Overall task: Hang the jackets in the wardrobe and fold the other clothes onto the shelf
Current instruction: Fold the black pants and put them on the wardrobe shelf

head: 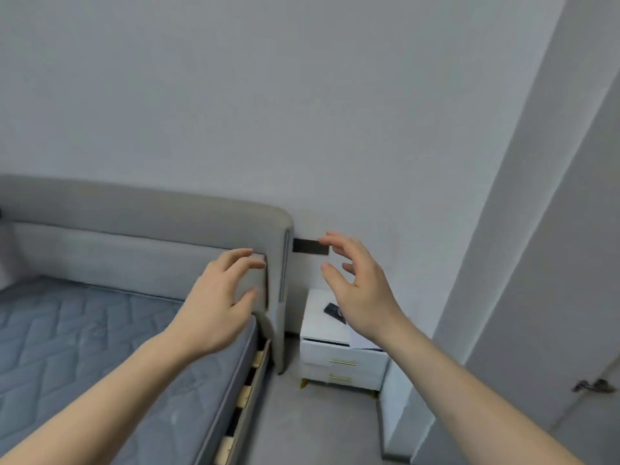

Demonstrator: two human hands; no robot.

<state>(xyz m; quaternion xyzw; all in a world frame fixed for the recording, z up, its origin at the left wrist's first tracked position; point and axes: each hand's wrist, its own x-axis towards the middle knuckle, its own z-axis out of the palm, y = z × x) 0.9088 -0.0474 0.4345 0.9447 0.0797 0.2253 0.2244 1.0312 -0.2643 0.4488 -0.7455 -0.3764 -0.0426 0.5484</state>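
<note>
At far left lies a blue-grey quilted mattress (pixel 84 333), bare, on a grey upholstered bed frame with a rounded padded headboard (pixel 144 209). Wooden slats (pixel 248 394) show under the mattress edge on its right side. My left hand (pixel 218 307) is raised in front of the headboard corner, fingers (pixel 240 256) spread and loosely bent, holding nothing. Right of the headboard, a dark rectangular plate (pixel 307 246) sits on the pale grey wall. My right hand (pixel 359 290) is raised before it, fingers (pixel 332 241) apart and relaxed, holding nothing. Below stands a white two-drawer nightstand with gold handles (pixel 342 360); a small dark object (pixel 333 310) lies on its top, kind unclear. At far right, a grey door with a metal lever handle (pixel 593 385). No jackets or other clothes appear in this view.
</note>
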